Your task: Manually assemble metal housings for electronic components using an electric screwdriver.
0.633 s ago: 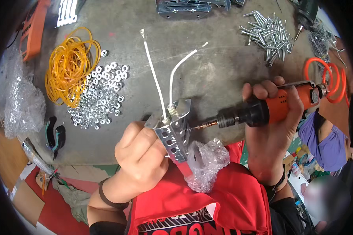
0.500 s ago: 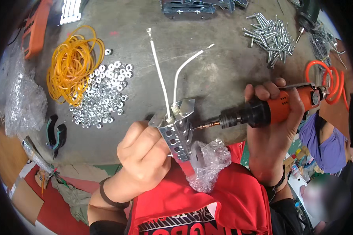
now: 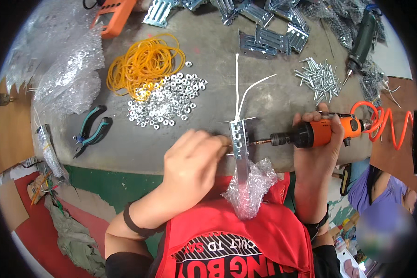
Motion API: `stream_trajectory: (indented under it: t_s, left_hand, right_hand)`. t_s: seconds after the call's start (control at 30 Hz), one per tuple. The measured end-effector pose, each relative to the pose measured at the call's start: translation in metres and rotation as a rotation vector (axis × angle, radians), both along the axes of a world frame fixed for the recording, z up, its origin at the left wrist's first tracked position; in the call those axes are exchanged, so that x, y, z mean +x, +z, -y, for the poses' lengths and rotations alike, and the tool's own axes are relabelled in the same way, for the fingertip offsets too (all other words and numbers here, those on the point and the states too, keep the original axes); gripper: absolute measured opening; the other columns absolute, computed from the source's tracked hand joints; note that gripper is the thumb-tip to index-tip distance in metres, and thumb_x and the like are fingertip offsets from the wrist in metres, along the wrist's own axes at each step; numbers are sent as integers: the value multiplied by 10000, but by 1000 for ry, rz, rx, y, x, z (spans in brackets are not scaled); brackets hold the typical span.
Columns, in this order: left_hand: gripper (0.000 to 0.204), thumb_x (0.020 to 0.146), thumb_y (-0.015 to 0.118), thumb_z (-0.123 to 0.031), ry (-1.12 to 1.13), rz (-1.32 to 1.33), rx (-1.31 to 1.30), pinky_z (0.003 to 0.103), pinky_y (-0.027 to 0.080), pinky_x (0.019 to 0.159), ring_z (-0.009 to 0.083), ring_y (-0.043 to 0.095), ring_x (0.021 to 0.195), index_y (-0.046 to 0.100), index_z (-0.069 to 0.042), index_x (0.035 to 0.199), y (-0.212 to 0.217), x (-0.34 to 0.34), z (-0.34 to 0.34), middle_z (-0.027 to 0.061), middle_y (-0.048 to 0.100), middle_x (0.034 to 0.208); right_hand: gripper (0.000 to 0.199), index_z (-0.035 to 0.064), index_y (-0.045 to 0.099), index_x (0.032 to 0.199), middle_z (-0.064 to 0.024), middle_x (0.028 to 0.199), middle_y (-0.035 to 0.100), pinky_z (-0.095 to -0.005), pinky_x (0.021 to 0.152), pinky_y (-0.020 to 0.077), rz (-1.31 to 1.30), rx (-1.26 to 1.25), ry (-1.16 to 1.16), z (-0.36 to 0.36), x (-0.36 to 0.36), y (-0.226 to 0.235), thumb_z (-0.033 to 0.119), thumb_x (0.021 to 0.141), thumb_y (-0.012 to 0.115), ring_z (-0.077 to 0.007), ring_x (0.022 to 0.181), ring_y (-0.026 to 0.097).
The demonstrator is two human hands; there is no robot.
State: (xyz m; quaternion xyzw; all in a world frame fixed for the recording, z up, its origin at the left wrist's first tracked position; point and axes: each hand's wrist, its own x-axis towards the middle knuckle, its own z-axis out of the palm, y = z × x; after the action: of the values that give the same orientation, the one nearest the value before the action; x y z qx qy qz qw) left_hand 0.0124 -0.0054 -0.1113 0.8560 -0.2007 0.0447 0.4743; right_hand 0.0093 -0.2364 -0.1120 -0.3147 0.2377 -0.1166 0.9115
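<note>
My right hand (image 3: pixel 317 143) is wrapped round an orange and black power screwdriver (image 3: pixel 322 133). Its bit points left, its tip at the right side of a perforated metal bracket (image 3: pixel 238 141). Two white wires (image 3: pixel 237 88) rise from the bracket's top. Below it, a flat metal body runs down into bubble wrap (image 3: pixel 255 194) against my red apron. My left hand (image 3: pixel 190 162) is closed, with thumb and fingertips pressed together at the bracket's left side. Whatever they pinch is hidden. A short screw end (image 3: pixel 230 154) sticks out just below those fingertips.
A heap of nuts (image 3: pixel 164 104) and orange rubber bands (image 3: pixel 146 62) lie left of centre, with pliers (image 3: pixel 91 132) nearer. Screws (image 3: pixel 319 79), metal brackets (image 3: pixel 273 39) and a dark screwdriver (image 3: pixel 362 44) lie farther back. An orange coiled hose (image 3: pixel 398 125) trails right.
My view has shifted, showing more of the bench's far side. The bracket now stands more upright and edge-on. My left fingers have shifted to its left side; my right hand still holds the screwdriver.
</note>
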Motion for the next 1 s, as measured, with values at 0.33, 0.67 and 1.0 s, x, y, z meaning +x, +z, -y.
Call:
stream_trajectory:
  t_s: [0.33,0.67,1.0]
  left_hand:
    - [787,823,598,-74,-94,-561,-171,334,520,682,251,659,739,154,-16,1470,6,-27,-4,164,644,886]
    - [566,898,454,-8,-109,-1142,-1205,356,456,967,242,551,1161,285,28,1438,15,-27,-40,155,488,1351]
    - [557,895,470,18,33,-748,-704,312,353,1037,198,460,1254,321,22,1432,30,-39,-44,138,458,1391]
  right_hand:
    - [372,12,482,1165,-64,918,560,-331,830,471,32,-436,31,36,-6,46,260,909,589,-180,824,546]
    - [576,59,413,1383,-156,1275,535,-335,983,387,-347,-2086,-63,268,-53,-10,187,869,641,-244,1161,518]
    - [321,7,605,1156,-146,1142,598,-367,980,398,153,-2155,-178,114,-19,74,44,837,600,-290,1091,554]
